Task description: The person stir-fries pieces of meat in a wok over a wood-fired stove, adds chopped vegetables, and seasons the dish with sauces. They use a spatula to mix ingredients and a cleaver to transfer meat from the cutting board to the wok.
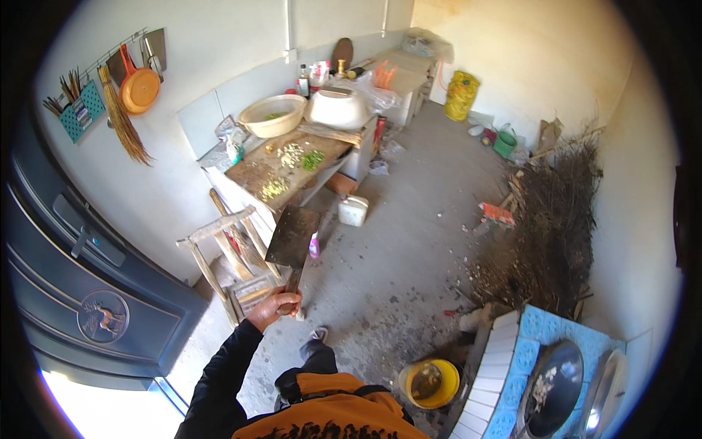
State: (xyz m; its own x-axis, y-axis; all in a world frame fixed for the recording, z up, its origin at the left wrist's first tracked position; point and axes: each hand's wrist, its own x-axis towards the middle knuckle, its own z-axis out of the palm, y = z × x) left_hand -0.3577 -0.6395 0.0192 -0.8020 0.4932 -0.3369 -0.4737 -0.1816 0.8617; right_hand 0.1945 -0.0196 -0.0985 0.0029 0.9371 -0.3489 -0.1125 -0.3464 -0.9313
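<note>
My left hand (269, 311) is closed around the wooden handle of a cleaver (293, 237), its broad dark blade pointing away from me. Beyond the blade stands a wooden cutting board (249, 174) on a counter. Chopped green pieces (313, 160), chopped white pieces (289, 155) and a pale yellow chopped heap (275, 188) lie on it in separate piles. My right hand is out of view. To my lower right, a wok (554, 384) with pale pieces of food in it is set in a blue-tiled stove (529, 362).
A wooden chair (219, 236) stands left of the cleaver, near a dark door (104, 274). On the floor are a white jug (352, 210), a yellow bucket (447, 387) and a brushwood heap (559, 219). A cream basin (274, 123) and an upturned white basin (337, 112) sit behind the board.
</note>
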